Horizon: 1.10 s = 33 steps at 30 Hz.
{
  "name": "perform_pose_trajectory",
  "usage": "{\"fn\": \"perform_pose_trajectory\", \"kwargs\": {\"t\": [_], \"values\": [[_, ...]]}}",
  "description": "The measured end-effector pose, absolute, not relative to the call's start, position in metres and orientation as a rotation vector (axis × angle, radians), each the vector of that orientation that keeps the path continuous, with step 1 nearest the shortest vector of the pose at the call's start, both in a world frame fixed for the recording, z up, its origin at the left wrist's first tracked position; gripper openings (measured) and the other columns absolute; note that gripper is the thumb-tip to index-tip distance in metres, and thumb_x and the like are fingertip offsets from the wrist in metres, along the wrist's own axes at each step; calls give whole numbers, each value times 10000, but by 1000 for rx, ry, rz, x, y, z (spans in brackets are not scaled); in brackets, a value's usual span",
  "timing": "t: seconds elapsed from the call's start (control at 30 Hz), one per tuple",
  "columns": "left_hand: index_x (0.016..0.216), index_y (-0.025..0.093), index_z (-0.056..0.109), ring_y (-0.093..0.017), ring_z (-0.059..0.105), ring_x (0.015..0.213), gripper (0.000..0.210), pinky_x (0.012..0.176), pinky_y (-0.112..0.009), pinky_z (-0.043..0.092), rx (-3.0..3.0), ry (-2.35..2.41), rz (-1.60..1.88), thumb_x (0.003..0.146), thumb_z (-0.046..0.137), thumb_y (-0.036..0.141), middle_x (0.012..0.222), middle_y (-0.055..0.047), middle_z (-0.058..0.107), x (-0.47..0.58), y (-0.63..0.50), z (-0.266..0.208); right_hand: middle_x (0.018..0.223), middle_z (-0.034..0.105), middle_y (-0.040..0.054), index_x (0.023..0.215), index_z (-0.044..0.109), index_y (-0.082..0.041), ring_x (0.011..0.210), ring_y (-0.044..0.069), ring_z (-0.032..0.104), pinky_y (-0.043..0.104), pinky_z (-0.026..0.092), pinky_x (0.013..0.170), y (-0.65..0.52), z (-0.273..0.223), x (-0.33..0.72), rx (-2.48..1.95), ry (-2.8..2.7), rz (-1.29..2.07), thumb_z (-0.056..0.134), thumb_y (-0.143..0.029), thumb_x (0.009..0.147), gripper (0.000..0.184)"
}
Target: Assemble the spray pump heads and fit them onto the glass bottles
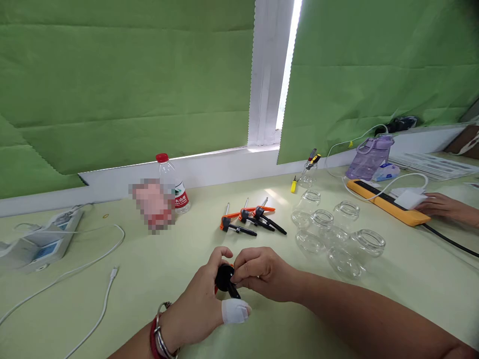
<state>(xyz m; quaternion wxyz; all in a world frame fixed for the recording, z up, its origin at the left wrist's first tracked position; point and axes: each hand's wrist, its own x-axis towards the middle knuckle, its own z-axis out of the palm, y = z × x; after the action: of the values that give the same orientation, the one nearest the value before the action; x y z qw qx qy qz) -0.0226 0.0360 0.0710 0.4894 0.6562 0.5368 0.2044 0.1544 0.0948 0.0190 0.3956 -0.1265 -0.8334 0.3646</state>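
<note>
My left hand [198, 301], with white tape around one digit, is closed around a part with a round black head and a black arm [225, 277]. Bits of orange show at its edge. The fingers of my right hand [266, 271] are pinched together against the same part from the right. What lies under those fingertips is hidden. Beyond my hands several similar black-and-orange crank-like assemblies [245, 218], each with a thin metal rod, lie in a row. To the right stand several clear glass jars [346, 237], open at the top.
Screwdrivers [313, 159] stand in a jar at the back. A co-worker's hand [443, 207] rests by an orange power strip [389, 202], near a purple bottle [370, 157]. A red-capped water bottle [168, 177] stands back left. White cables [107, 294] and a white power strip [62, 234] lie left.
</note>
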Motion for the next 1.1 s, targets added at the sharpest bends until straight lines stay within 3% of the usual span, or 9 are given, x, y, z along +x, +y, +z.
{"fn": "perform_pose_trajectory", "kwargs": {"t": [0.43, 0.8, 1.1], "values": [[1173, 259, 269, -203, 495, 884, 693, 767, -346, 424, 1640, 1320, 484, 622, 687, 307, 942, -9, 534, -22, 35, 72, 820, 657, 64, 853, 693, -154, 719, 109, 612, 198, 499, 660, 96, 20, 155, -317, -2108, 904, 634, -173, 799, 82], [1166, 253, 286, -195, 502, 845, 692, 728, -324, 431, 1702, 1368, 496, 618, 700, 339, 954, -16, 544, -22, 36, 67, 784, 632, 39, 857, 666, -167, 657, 100, 582, 203, 476, 604, 95, 18, 155, -425, -2082, 945, 659, -161, 769, 88], [1149, 257, 294, -164, 466, 774, 685, 691, -292, 419, 1675, 1375, 493, 605, 706, 312, 886, 10, 535, -21, 36, 69, 784, 648, 51, 784, 677, -167, 708, 114, 610, 211, 501, 656, 94, 20, 153, -379, -2094, 951, 622, -131, 779, 66]]}}
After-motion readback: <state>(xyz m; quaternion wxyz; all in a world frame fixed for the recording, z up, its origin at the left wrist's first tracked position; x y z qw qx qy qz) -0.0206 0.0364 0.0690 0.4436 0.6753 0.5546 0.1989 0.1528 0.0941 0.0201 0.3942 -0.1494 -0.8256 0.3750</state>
